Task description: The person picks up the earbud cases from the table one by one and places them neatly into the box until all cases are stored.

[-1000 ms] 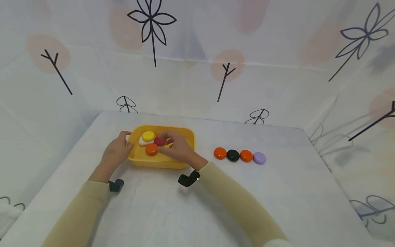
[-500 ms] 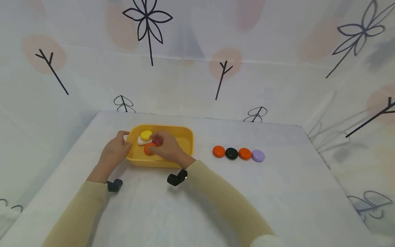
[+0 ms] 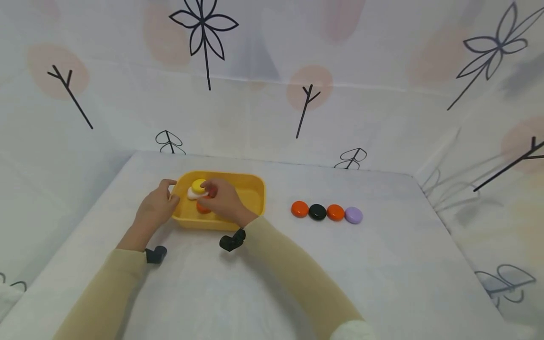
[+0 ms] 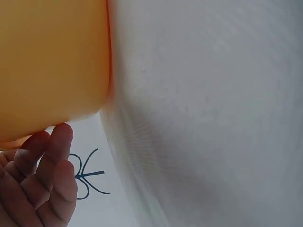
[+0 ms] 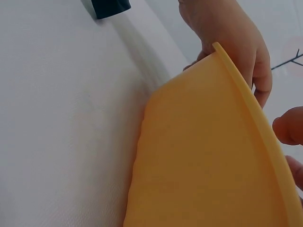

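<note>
Toward the back left of the white table (image 3: 403, 264) sits a yellow tray (image 3: 253, 193), its left edge held between the thumb and fingers of the left hand (image 3: 156, 205). The right hand (image 3: 225, 200) reaches inside, thumb and fingertips apart beside a yellow disc (image 3: 197, 185) and an orange disc (image 3: 202, 207) — whether it grips either, I cannot tell. Under the yellow disc shows a white piece (image 3: 192, 194). Right of the tray, four discs lie in a row — orange (image 3: 299, 209), black (image 3: 317, 212), orange (image 3: 335, 212), purple (image 3: 353, 215).
</note>
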Demonstrator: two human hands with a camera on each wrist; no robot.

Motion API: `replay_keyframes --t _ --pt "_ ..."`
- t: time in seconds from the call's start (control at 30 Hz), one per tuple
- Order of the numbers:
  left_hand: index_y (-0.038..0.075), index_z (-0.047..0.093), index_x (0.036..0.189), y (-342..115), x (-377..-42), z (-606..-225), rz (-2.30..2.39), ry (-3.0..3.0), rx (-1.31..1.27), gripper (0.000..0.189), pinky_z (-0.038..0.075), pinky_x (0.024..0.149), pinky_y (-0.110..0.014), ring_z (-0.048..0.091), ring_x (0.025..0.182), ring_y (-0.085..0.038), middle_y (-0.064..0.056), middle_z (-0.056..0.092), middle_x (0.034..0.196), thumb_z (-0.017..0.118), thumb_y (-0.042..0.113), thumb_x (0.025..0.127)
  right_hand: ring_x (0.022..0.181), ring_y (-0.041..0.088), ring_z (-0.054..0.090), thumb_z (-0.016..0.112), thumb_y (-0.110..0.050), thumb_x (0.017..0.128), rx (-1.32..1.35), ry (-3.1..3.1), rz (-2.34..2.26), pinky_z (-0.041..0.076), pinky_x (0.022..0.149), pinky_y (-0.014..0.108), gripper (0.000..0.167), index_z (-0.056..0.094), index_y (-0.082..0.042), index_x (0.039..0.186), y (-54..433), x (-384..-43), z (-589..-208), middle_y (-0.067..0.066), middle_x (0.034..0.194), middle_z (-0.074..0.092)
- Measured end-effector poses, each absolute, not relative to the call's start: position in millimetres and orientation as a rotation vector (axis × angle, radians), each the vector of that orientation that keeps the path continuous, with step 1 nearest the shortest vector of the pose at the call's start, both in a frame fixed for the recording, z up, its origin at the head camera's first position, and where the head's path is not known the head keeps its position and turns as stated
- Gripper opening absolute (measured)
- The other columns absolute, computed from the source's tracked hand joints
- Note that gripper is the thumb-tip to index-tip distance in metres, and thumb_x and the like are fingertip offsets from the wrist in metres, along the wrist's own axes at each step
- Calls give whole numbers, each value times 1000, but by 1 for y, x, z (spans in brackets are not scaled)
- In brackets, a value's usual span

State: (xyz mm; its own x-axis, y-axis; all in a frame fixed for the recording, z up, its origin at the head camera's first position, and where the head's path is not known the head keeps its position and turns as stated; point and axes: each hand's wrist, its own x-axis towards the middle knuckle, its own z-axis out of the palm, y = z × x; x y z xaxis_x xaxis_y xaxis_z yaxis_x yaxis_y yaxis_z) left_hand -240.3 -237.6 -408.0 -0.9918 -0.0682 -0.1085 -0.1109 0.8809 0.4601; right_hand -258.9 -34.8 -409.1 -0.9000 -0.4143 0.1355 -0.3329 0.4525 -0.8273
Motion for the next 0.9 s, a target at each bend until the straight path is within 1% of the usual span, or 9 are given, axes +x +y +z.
replay_keyframes --t 0.1,0.27,0.43,0.57,0.7,0.9 --pt "5 28 146 -237 -240 -408 731 2960 -142 57 42 57 -29 51 71 -23 -15 52 96 40 26 93 91 17 53 71 -25 84 -677 2615 -1456 45 75 19 37 64 -8 117 -36 -261 -411 11 107 64" --pt "4 28 146 -237 -240 -407 731 2953 -127 58 42 57 -28 51 72 -23 -16 52 98 39 26 93 95 20 55 71 -26 83 -642 2630 -1428 45 79 20 39 64 -8 117 -38 -263 -416 9 109 63" --pt "3 29 145 -237 -237 -403 729 2961 -111 57 42 58 -29 50 72 -24 -17 52 98 39 25 93 93 15 55 71 -24 83 -626 2625 -1369 47 83 22 41 63 -9 120 -40 -262 -416 8 111 63" --pt "3 28 145 -237 -236 -403 728 2959 -116 57 42 58 -29 50 73 -24 -17 52 99 39 25 93 92 11 53 72 -26 82 -594 2629 -1325 47 87 22 45 62 -9 122 -40 -261 -416 5 114 63" --pt "4 27 146 -236 -238 -405 721 2949 -125 58 42 58 -29 50 73 -24 -16 52 100 38 26 94 95 11 53 72 -27 82 -569 2634 -1258 47 92 25 47 62 -10 125 -39 -259 -416 2 115 63" --pt "4 27 146 -237 -238 -406 724 2954 -112 58 42 57 -29 50 72 -24 -16 51 98 38 26 93 99 11 54 74 -29 82 -584 2669 -1164 46 95 25 49 62 -12 126 -39 -260 -419 -1 116 63"
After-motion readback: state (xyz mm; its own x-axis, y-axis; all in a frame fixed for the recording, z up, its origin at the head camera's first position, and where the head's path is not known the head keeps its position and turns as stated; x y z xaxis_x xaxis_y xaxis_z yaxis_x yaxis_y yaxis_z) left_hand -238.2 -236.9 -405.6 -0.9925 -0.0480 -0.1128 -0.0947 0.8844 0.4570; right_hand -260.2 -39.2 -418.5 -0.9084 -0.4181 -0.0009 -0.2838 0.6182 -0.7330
